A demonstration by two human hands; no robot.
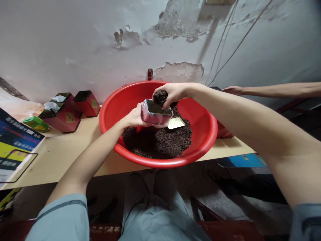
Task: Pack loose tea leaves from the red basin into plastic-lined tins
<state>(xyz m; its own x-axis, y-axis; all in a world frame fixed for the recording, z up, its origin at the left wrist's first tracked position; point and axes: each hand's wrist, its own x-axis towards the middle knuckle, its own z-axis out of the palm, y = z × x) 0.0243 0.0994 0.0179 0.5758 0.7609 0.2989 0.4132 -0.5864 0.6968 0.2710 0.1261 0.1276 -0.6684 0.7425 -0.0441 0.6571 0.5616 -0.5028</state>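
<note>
A big red basin (208, 134) sits on the wooden table, holding a heap of dark loose tea leaves (157, 142). My left hand (134, 117) grips a small open tin lined with a clear bag (155, 114), tilted over the basin. My right hand (170, 93) is closed on a handful of tea leaves (160, 97) right above the tin's mouth. A flat gold lid or card (176, 123) lies on the leaves just behind the tin.
Three dark red tea tins (72, 108) stand at the left of the table (62, 157), with a green box (37, 124) and a printed carton (13, 147) further left. Another person's hand (233, 90) reaches in at the right by the wall.
</note>
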